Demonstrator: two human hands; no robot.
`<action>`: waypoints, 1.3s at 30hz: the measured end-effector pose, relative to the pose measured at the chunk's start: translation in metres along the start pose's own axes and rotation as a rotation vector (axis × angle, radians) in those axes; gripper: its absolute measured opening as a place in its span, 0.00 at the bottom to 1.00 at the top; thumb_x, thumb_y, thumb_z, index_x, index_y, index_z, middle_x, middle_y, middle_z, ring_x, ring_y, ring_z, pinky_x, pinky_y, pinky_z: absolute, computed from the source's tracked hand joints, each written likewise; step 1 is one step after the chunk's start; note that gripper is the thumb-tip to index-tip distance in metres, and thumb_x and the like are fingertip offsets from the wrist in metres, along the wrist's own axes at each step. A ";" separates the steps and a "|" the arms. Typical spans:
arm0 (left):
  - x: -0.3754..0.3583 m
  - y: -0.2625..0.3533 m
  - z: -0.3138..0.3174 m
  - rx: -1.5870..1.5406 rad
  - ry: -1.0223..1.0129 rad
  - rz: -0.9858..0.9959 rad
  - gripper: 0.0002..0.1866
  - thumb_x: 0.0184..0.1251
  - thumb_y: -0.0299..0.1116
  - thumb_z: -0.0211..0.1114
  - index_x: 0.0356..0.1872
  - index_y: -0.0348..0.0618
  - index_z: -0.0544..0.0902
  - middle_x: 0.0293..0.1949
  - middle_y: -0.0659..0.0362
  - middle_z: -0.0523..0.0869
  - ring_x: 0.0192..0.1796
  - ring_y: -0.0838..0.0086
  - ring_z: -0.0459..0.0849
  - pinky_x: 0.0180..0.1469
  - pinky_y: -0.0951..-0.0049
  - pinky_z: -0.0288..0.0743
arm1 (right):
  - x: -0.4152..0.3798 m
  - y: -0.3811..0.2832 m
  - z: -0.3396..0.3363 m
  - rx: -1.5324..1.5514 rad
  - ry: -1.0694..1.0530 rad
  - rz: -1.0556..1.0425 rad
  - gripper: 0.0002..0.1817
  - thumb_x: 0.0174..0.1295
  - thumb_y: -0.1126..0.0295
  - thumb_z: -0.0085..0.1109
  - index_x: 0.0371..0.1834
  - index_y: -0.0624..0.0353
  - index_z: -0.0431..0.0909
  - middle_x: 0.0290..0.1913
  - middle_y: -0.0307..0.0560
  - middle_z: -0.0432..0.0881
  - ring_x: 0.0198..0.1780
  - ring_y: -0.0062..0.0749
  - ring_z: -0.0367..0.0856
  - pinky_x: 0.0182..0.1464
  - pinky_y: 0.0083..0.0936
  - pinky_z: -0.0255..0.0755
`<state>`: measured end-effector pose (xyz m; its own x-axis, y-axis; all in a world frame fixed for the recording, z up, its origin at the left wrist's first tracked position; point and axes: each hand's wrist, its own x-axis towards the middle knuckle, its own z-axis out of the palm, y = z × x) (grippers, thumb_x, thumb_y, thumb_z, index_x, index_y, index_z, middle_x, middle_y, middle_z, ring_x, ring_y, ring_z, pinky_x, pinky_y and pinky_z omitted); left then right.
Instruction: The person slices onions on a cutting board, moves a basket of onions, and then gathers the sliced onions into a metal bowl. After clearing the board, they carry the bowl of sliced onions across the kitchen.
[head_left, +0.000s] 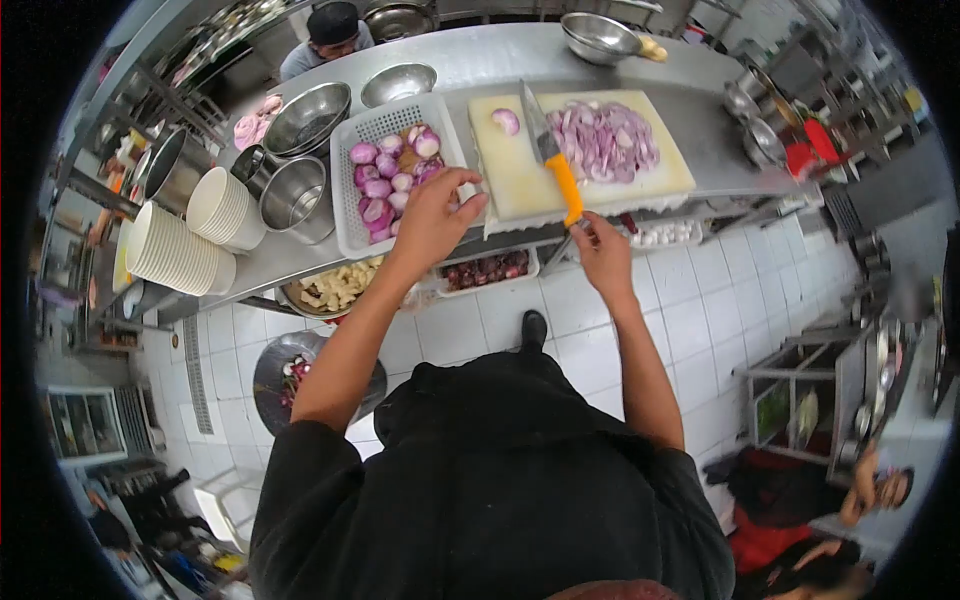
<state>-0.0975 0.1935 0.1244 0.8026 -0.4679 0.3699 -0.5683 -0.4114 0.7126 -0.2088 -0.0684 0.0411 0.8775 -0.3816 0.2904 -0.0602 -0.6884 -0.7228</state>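
Observation:
My left hand (438, 215) hovers at the near right corner of a white plastic basket (345, 215) of peeled purple onions (377, 188). Its fingers are bent and apart from the thumb, with nothing seen between them. At the butt of a knife's orange handle (565, 187), my right hand (603, 255) has its fingers closed. The knife's blade (537, 120) lies across a pale cutting board (520, 190), pointing away from me. Right of the blade is a pile of sliced onion (605, 142). A single onion piece (506, 121) sits on the board's left side.
Metal bowls (308, 118), a steel pot (298, 200) and stacked white tubs (175, 250) crowd the counter's left. Another bowl (600, 38) stands behind the board. Below the counter are dark red onions (485, 271) and a bin (270, 375). A person (330, 38) is across the counter.

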 end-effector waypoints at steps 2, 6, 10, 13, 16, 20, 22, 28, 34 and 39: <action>0.044 -0.005 0.031 0.019 0.010 -0.066 0.16 0.62 0.37 0.70 0.48 0.40 0.83 0.45 0.50 0.85 0.41 0.61 0.84 0.47 0.63 0.78 | 0.044 0.007 0.012 -0.098 -0.007 -0.084 0.24 0.61 0.60 0.68 0.54 0.65 0.79 0.39 0.61 0.83 0.39 0.54 0.84 0.42 0.44 0.77; 0.121 -0.045 0.093 0.172 0.040 -0.069 0.17 0.62 0.37 0.68 0.49 0.41 0.83 0.47 0.49 0.85 0.48 0.56 0.84 0.55 0.60 0.76 | 0.095 0.014 0.026 -0.180 -0.122 -0.087 0.30 0.58 0.59 0.69 0.60 0.65 0.73 0.44 0.67 0.80 0.44 0.62 0.82 0.47 0.49 0.77; 0.169 -0.084 0.133 0.297 0.154 -0.176 0.18 0.60 0.37 0.68 0.49 0.42 0.84 0.50 0.49 0.83 0.52 0.53 0.82 0.59 0.59 0.75 | 0.113 0.030 0.038 -0.145 -0.262 -0.013 0.35 0.55 0.66 0.66 0.66 0.66 0.66 0.45 0.70 0.80 0.47 0.65 0.81 0.50 0.50 0.76; 0.189 -0.116 0.148 0.324 0.159 -0.207 0.18 0.58 0.37 0.67 0.49 0.42 0.84 0.51 0.49 0.82 0.54 0.53 0.81 0.59 0.60 0.75 | 0.126 0.026 0.034 -0.066 -0.323 0.023 0.36 0.52 0.71 0.62 0.67 0.66 0.62 0.46 0.72 0.81 0.48 0.67 0.81 0.52 0.50 0.75; 0.195 -0.134 0.154 0.270 0.108 -0.219 0.19 0.56 0.36 0.68 0.49 0.41 0.84 0.50 0.50 0.81 0.54 0.54 0.81 0.59 0.60 0.75 | 0.137 0.030 0.033 -0.027 -0.372 0.052 0.37 0.51 0.73 0.59 0.67 0.65 0.60 0.46 0.74 0.80 0.49 0.69 0.80 0.54 0.52 0.73; 0.172 -0.121 0.153 0.110 -0.018 -0.169 0.20 0.56 0.32 0.69 0.51 0.39 0.82 0.49 0.51 0.82 0.51 0.58 0.83 0.52 0.63 0.79 | 0.149 0.024 0.010 0.019 -0.495 0.101 0.36 0.51 0.74 0.57 0.68 0.64 0.59 0.45 0.74 0.81 0.50 0.70 0.80 0.54 0.52 0.72; 0.154 -0.111 0.157 0.037 -0.063 -0.143 0.20 0.57 0.31 0.69 0.51 0.38 0.82 0.50 0.52 0.81 0.49 0.61 0.84 0.49 0.65 0.80 | 0.147 0.021 0.001 -0.002 -0.536 0.096 0.35 0.55 0.74 0.56 0.68 0.64 0.58 0.44 0.75 0.81 0.49 0.70 0.80 0.54 0.53 0.72; 0.137 -0.083 0.157 0.021 -0.003 -0.155 0.18 0.57 0.31 0.69 0.49 0.37 0.82 0.49 0.52 0.81 0.48 0.60 0.83 0.51 0.64 0.78 | 0.142 0.008 -0.008 -0.052 -0.562 0.070 0.31 0.63 0.71 0.53 0.70 0.64 0.56 0.43 0.76 0.81 0.48 0.71 0.80 0.53 0.55 0.71; 0.139 -0.088 0.154 -0.012 -0.035 -0.138 0.16 0.56 0.30 0.68 0.47 0.37 0.83 0.48 0.51 0.82 0.49 0.56 0.82 0.56 0.62 0.76 | 0.149 -0.030 -0.024 -0.128 -0.646 0.140 0.31 0.66 0.71 0.51 0.72 0.67 0.55 0.41 0.78 0.81 0.48 0.71 0.80 0.54 0.55 0.71; 0.145 -0.096 0.151 0.036 -0.047 -0.067 0.15 0.55 0.26 0.68 0.46 0.37 0.83 0.46 0.52 0.83 0.40 0.61 0.85 0.49 0.66 0.80 | 0.143 -0.038 -0.020 -0.172 -0.637 0.112 0.27 0.67 0.71 0.50 0.65 0.73 0.58 0.38 0.79 0.81 0.46 0.73 0.81 0.52 0.56 0.72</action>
<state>0.0459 0.0471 0.0198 0.8302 -0.4740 0.2934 -0.5205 -0.4708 0.7123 -0.0902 -0.1088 0.1229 0.9678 -0.0543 -0.2458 -0.1961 -0.7747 -0.6012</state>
